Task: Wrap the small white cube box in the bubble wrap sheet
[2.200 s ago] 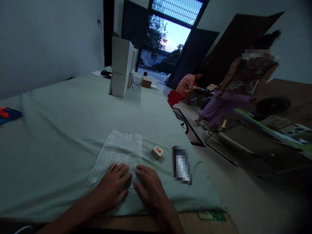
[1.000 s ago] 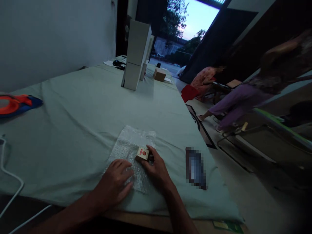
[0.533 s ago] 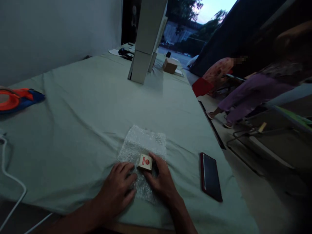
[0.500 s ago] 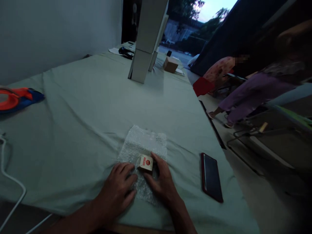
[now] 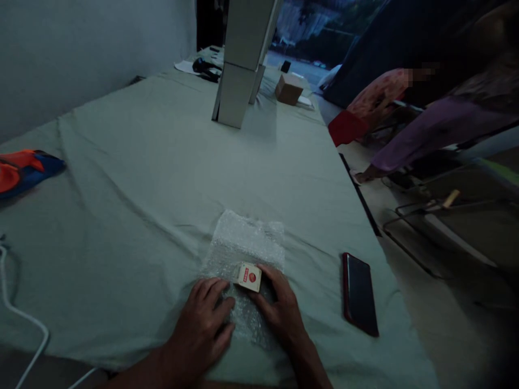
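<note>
A small cream box (image 5: pixel 248 277) with a red printed label is on a sheet of bubble wrap (image 5: pixel 247 237), which lies on the cloth-covered table. My right hand (image 5: pixel 279 308) grips the box from its right side, thumb at the near edge and fingers at the far edge. Just left of the box, my left hand (image 5: pixel 208 316) rests on the left edge of the bubble wrap. Its fingers are bent but apart, and I see nothing held in them. The underside of the box is hidden.
A dark phone in a red case (image 5: pixel 360 294) lies at the right. Upright tall boxes (image 5: pixel 237 70) stand mid-table, with a brown carton (image 5: pixel 289 89) behind. An orange and blue clothes iron (image 5: pixel 28 170) and a white cable (image 5: pixel 24 313) are leftward. People and a chair are beyond the right edge.
The view has tipped downward and shifted slightly. The box looks turned a little in my right hand. My left hand stays beside it on the bubble wrap.
</note>
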### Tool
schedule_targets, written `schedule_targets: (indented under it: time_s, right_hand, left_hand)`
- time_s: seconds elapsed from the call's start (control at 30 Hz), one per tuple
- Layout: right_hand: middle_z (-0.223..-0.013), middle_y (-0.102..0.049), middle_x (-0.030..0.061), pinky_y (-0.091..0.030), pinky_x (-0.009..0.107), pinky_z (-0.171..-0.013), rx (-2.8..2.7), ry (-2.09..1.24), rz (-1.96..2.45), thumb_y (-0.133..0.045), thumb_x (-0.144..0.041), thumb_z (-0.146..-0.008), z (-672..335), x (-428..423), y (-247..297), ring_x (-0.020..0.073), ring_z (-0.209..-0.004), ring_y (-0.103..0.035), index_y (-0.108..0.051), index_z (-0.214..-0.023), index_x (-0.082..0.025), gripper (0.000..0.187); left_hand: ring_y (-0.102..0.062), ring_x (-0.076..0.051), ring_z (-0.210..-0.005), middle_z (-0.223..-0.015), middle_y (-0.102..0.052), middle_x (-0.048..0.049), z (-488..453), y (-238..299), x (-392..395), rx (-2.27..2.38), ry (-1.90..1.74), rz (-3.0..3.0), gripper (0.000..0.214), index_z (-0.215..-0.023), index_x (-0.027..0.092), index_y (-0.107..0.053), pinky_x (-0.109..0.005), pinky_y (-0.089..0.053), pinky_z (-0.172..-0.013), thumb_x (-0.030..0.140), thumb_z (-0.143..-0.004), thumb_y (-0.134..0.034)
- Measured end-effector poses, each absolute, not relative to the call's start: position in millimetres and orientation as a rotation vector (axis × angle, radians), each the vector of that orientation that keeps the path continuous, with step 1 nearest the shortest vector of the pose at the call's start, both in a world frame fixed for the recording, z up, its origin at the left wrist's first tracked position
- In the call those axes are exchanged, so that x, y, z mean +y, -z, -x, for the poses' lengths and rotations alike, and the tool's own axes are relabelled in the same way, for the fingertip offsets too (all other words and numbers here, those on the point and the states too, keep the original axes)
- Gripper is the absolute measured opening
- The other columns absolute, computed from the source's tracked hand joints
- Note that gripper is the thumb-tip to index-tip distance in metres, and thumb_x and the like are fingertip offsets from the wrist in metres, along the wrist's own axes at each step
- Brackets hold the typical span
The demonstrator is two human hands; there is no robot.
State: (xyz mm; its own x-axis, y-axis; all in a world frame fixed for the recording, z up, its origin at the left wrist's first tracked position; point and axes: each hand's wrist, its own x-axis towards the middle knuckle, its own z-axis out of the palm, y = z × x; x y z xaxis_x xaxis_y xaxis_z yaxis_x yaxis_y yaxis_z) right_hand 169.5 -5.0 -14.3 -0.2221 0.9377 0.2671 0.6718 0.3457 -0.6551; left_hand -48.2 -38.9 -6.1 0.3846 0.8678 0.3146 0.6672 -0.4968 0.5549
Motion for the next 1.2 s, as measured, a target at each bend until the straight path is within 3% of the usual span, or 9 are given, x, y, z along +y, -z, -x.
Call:
schedule_targets:
  time_s: [0.33,0.57,0.77,1.0,1.2]
  right_hand:
    - [-0.123,-0.063,0.0098,-0.048,0.043,-0.097,-1.997,-0.53,1.404,-0.066,-0.025,-0.084,-170.2,-4.6,16.0,0.026,-0.112,-0.06,-0.047,-0.133,-0.025,0.052]
    - [-0.127,-0.061,0.0112,-0.047,0.045,-0.1,-1.991,-0.535,1.43,-0.065,-0.027,-0.084,-169.4,-5.6,12.2,0.0272,-0.116,-0.058,-0.047,-0.134,-0.024,0.054]
    - [-0.13,-0.059,0.0119,-0.045,0.046,-0.101,-1.996,-0.567,1.423,-0.063,-0.023,-0.082,-168.0,-6.6,8.4,0.0279,-0.118,-0.056,-0.044,-0.137,-0.022,0.058]
    - [-0.128,-0.06,0.0117,-0.045,0.047,-0.099,-1.994,-0.544,1.385,-0.062,-0.021,-0.081,-165.7,-6.5,12.9,0.028,-0.116,-0.056,-0.044,-0.137,-0.022,0.058]
    - [-0.128,-0.06,0.0108,-0.045,0.046,-0.1,-1.967,-0.585,1.364,-0.062,-0.021,-0.082,-165.6,-7.9,8.7,0.0268,-0.116,-0.056,-0.047,-0.135,-0.022,0.055]
  left_hand:
    - [-0.045,-0.031,-0.119,-0.128,-0.054,-0.0115,49.1,2.4,-38.7,1.308,-0.777,-2.29,0.037,-0.108,0.021,-0.061,-0.054,-0.04,-0.101,0.01,-0.073,-0.06]
    - [-0.038,-0.034,-0.129,-0.139,-0.047,-0.0109,58.1,-6.4,-45.3,1.263,-0.73,-2.348,0.052,-0.119,0.023,-0.057,-0.057,-0.033,-0.108,0.015,-0.067,-0.063]
    - [-0.038,-0.033,-0.132,-0.139,-0.049,-0.0115,66.7,-10.0,-48.5,1.273,-0.561,-2.474,0.065,-0.126,0.024,-0.052,-0.058,-0.029,-0.11,0.009,-0.063,-0.059]
    - [-0.043,-0.03,-0.128,-0.133,-0.054,-0.0123,60.1,-4.3,-46.2,1.324,-0.596,-2.597,0.053,-0.114,0.021,-0.058,-0.056,-0.03,-0.109,-0.001,-0.066,-0.053]
    - [-0.056,-0.024,-0.113,-0.118,-0.064,-0.0084,56.0,-5.8,-42.5,1.205,-0.807,-2.613,0.022,-0.087,0.019,-0.06,-0.05,-0.036,-0.106,0.002,-0.078,-0.05]
